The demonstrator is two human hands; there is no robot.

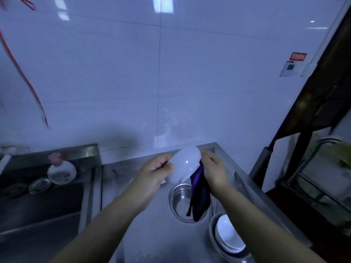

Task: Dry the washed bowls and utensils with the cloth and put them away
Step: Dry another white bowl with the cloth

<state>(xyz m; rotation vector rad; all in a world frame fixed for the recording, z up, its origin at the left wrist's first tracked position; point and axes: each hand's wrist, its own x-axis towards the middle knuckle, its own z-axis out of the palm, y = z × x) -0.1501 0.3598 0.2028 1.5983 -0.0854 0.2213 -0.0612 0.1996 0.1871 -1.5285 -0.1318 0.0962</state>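
- White glossy wall tiles [114,73] back a dim steel counter [152,224].
- At far left, a sink [38,205] with a pink-capped soap bottle [61,170] on its rim.
- Left hand [153,172] curls its fingers round the white bowl [185,164], held tilted above the counter.
- Right hand [213,168] grips the dark purple cloth [199,194] against the bowl's right side; the cloth hangs down over a steel bowl [179,200] on the counter.
- Near the counter's front right edge, white bowls [228,236] sit nested in a stack.
- At far right, a dark cabinet [322,114] stands open.
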